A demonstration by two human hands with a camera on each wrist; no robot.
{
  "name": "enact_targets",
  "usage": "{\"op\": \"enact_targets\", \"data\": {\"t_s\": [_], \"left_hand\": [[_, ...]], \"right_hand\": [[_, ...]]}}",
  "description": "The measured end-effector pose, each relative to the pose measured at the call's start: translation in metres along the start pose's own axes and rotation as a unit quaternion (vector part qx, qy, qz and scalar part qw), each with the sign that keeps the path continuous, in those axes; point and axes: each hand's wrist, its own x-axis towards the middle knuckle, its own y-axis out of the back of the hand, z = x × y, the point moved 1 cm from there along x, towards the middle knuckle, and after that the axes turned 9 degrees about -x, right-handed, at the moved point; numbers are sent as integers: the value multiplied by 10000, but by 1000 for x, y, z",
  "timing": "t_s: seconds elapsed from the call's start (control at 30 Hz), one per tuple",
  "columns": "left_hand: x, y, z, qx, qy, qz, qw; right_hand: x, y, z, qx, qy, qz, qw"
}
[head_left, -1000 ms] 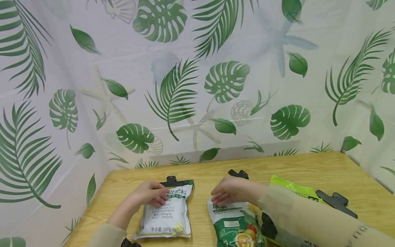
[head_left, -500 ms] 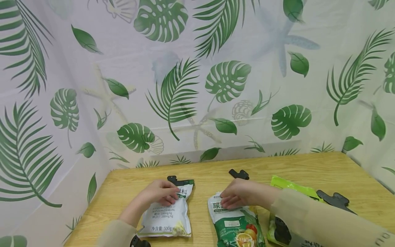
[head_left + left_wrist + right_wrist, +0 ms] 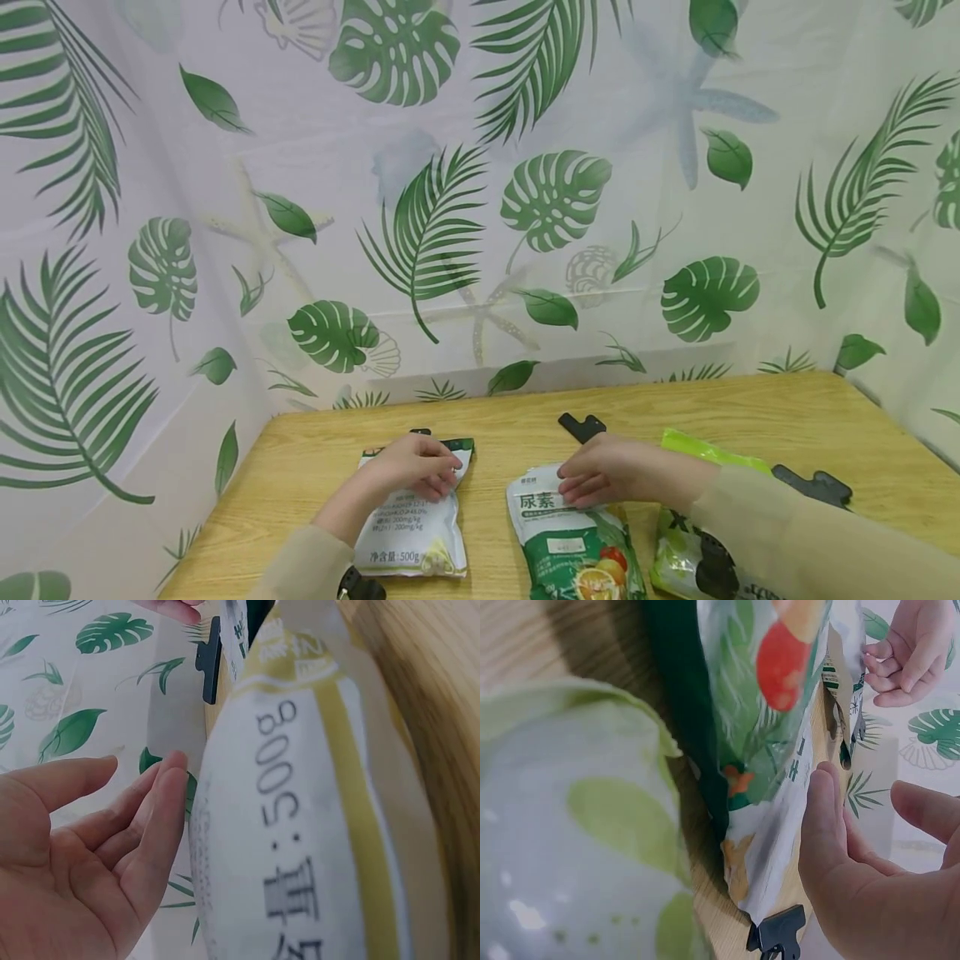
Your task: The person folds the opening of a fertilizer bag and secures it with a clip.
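My left hand (image 3: 420, 468), fingers loosely bent and thumb apart, hovers over the upper part of a white bag (image 3: 408, 537) marked 500g. That bag lies on the table, and its printed front fills much of the left wrist view. Over the top right corner of a green and white bag (image 3: 562, 546) printed with fruit, my right hand (image 3: 618, 471) is held the same relaxed way. In the right wrist view its palm (image 3: 885, 900) shows with nothing in it. Beyond the white bag, a black clip (image 3: 421, 432) is mostly hidden by my left hand.
A yellow-green bag (image 3: 675, 546) lies on the right, partly covered by my right sleeve (image 3: 810, 533). One black clip (image 3: 582, 427) lies behind the green and white bag, another black clip (image 3: 813, 486) at the yellow-green bag. A leaf-patterned cloth (image 3: 480, 208) stands behind the wooden table (image 3: 495, 421).
Both hands have drifted to the right above the bags, uncovering more of the green and white bag's print and hiding more of the left clip. The bags stay in place.
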Motion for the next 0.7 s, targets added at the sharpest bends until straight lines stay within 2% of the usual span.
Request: {"op": "enact_targets", "data": {"t_s": [0.2, 0.47, 0.7], "left_hand": [[3, -7, 6, 73, -34, -125, 9999], [8, -14, 1, 163, -185, -273, 9993], [11, -25, 1, 19, -87, -373, 9993]], "right_hand": [[-7, 6, 6, -121, 69, 18, 9999], [-8, 15, 20, -176, 173, 118, 9996], [-14, 22, 26, -230, 226, 208, 9993]]}}
